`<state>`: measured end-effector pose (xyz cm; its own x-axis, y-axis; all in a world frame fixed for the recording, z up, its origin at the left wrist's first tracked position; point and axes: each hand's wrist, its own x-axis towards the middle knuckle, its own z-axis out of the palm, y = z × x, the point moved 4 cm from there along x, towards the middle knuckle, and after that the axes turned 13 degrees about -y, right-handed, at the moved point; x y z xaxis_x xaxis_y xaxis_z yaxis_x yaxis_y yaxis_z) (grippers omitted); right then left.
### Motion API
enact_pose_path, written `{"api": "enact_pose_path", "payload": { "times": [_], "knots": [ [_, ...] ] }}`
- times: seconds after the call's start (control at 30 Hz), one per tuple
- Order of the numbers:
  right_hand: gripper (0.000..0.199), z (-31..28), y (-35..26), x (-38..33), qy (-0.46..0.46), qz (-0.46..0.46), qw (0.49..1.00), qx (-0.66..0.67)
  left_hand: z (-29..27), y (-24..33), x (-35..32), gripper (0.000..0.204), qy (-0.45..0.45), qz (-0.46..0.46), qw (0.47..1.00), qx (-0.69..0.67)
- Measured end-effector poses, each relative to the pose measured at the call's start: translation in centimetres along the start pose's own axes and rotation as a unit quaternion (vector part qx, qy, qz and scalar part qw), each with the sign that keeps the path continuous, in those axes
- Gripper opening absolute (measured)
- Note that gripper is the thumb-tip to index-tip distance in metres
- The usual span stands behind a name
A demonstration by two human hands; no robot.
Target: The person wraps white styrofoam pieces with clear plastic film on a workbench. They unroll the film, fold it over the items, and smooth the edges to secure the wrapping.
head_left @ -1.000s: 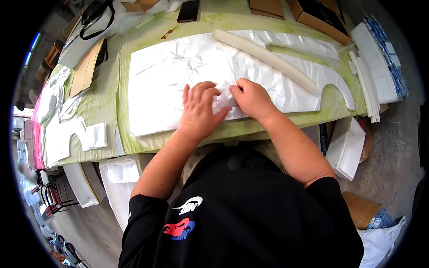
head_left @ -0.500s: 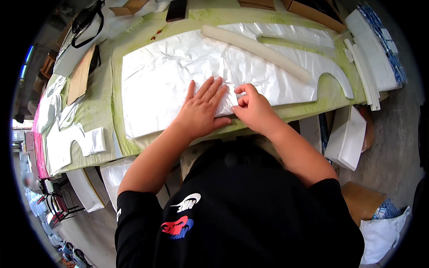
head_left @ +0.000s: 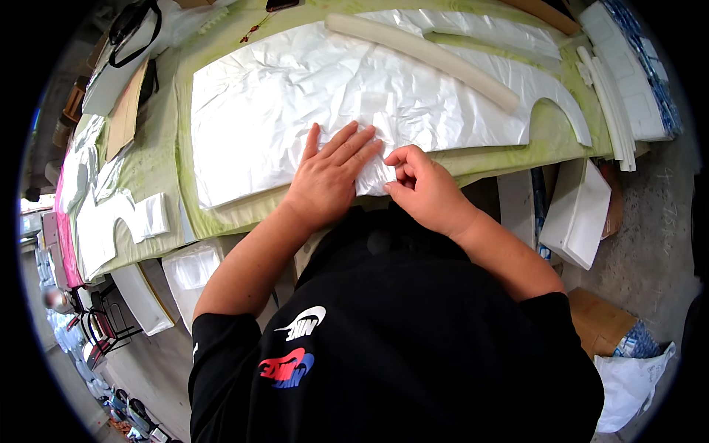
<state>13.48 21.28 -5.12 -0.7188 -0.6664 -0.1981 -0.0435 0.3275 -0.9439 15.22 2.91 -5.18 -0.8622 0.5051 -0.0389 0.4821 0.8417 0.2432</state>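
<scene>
A stack of thin white plastic sheets, cut in the outline of aprons, lies across the table in front of me. On its near edge is a narrow folded piece of the same white plastic. My left hand lies flat, fingers spread, with its fingertips on the plastic at the left of the folded piece. My right hand is curled, thumb and forefinger pinched at the right edge of that piece. The exact grip is partly hidden by the fingers. A pale round tube lies slantwise over the sheets.
The table has a green-patterned cover. At its right end lie white rods beside a white foam block. More white plastic pieces and a cardboard sheet are at the left. A white bin stands below at the right.
Both hands have come slightly closer to my body. The folded plastic piece now shows more between them, reaching past the near edge of the stack. The whole view has shifted a little.
</scene>
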Motion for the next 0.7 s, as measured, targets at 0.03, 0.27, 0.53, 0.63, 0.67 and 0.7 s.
{"api": "enact_pose_path", "payload": {
  "times": [0.03, 0.27, 0.53, 0.63, 0.67, 0.7],
  "knots": [
    [0.030, 0.2, 0.0, -0.2, 0.008, -0.002, 1.000, -0.011, -0.1, 0.2, 0.1, 0.065, -0.012, 0.015, 1.000, -0.007],
    [0.028, 0.3, 0.1, -1.4, 0.059, -0.026, 0.996, -0.063, -0.5, 0.2, 1.2, 0.069, -0.071, 0.101, 0.992, -0.014],
    [0.044, -2.3, -0.2, -1.1, 0.112, -0.223, 0.890, -0.381, -0.9, -0.7, 2.0, 0.046, -0.049, 0.096, 0.989, -0.099],
    [0.036, -2.2, -0.5, -0.9, 0.100, -0.192, 0.892, -0.397, -1.0, -1.6, 2.1, 0.028, 0.020, 0.071, 0.980, -0.187],
    [0.033, -2.3, -0.5, -0.7, 0.103, -0.188, 0.899, -0.382, -0.8, -1.9, 2.2, 0.023, 0.047, 0.062, 0.977, -0.196],
    [0.030, -2.4, -0.5, -0.4, 0.105, -0.185, 0.906, -0.366, -0.9, -2.0, 2.3, 0.017, 0.074, 0.051, 0.974, -0.206]
  ]
}}
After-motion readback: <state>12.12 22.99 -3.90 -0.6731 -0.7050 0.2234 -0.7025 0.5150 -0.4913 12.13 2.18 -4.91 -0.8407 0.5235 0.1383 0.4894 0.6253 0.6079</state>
